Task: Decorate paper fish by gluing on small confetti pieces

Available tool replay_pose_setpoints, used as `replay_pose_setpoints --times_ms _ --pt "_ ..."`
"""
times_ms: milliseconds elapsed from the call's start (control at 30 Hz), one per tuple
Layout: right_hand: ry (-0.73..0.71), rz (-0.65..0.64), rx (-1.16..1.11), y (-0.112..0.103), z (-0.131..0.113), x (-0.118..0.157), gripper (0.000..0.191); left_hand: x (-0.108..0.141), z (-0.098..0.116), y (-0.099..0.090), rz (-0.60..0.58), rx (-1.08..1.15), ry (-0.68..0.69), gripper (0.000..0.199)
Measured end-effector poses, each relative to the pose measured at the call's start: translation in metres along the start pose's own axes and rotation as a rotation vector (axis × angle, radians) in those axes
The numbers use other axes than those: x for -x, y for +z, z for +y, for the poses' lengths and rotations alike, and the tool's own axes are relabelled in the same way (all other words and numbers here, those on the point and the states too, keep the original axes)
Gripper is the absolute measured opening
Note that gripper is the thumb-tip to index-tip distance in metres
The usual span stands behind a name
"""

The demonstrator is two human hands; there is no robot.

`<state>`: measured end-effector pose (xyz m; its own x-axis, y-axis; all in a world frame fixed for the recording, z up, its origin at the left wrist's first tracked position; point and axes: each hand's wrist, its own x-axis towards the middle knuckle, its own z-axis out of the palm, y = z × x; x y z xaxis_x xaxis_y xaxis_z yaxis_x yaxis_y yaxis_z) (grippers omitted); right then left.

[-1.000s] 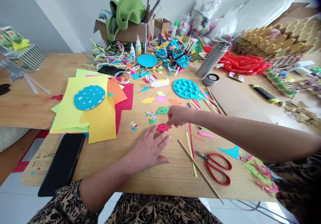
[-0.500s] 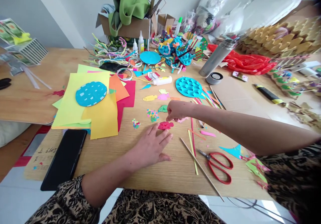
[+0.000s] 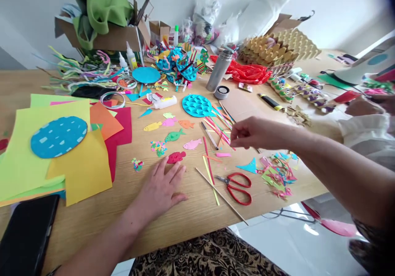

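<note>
My left hand [image 3: 162,185] lies flat on the table, fingers spread, with its fingertips at the lower edge of a red paper fish [image 3: 177,157]. My right hand [image 3: 251,134] hovers to the right of the paper strips [image 3: 217,127], fingers curled into a pinch; whatever they hold, if anything, is hidden. Between the hands lie a pink fish [image 3: 192,144] and a pen [image 3: 210,136]. A green fish [image 3: 175,135], a yellow fish [image 3: 152,126] and an orange fish [image 3: 186,124] rest farther back. Small paper bits [image 3: 158,147] are heaped beside the green fish.
Red-handled scissors [image 3: 239,188] and a thin wooden stick [image 3: 222,197] lie near the front edge. Coloured sheets [image 3: 101,160] and a black phone [image 3: 29,230] are at left. A steel flask [image 3: 219,71] stands behind. Another person's hand [image 3: 359,106] is at far right.
The view has swung to the right. My right hand has moved right, away from the fish, uncovering the green and pink ones. My left hand stays by the red fish.
</note>
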<state>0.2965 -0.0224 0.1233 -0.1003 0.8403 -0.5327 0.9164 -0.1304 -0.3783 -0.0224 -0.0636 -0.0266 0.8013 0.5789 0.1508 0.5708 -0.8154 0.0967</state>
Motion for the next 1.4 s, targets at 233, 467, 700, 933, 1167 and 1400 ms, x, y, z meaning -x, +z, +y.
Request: replay_pose_setpoints --times_ms 233,467,700,933,1167,1400 --pt "-0.06 0.083 0.357 0.051 0.086 0.032 0.018 0.001 0.0 0.001 0.025 -0.046 0.004 0.073" --pt "-0.275 0.081 0.497 0.08 0.095 0.03 0.022 0.0 0.001 0.0 0.036 -0.087 0.023 0.074" --pt "-0.297 0.132 0.317 0.071 0.092 0.022 0.013 0.0 0.002 -0.001 0.032 -0.074 0.003 0.074" --pt "0.044 0.338 -0.635 0.052 0.102 0.031 0.041 0.001 0.0 0.002 0.043 -0.046 0.013 0.074" --pt "0.053 0.408 -0.689 0.058 0.073 0.039 0.037 0.001 0.004 -0.008 -0.024 0.001 -0.009 0.072" --pt "-0.431 0.337 0.07 0.117 -0.048 0.035 0.011 -0.001 -0.002 -0.013 -0.013 0.107 -0.057 0.044"
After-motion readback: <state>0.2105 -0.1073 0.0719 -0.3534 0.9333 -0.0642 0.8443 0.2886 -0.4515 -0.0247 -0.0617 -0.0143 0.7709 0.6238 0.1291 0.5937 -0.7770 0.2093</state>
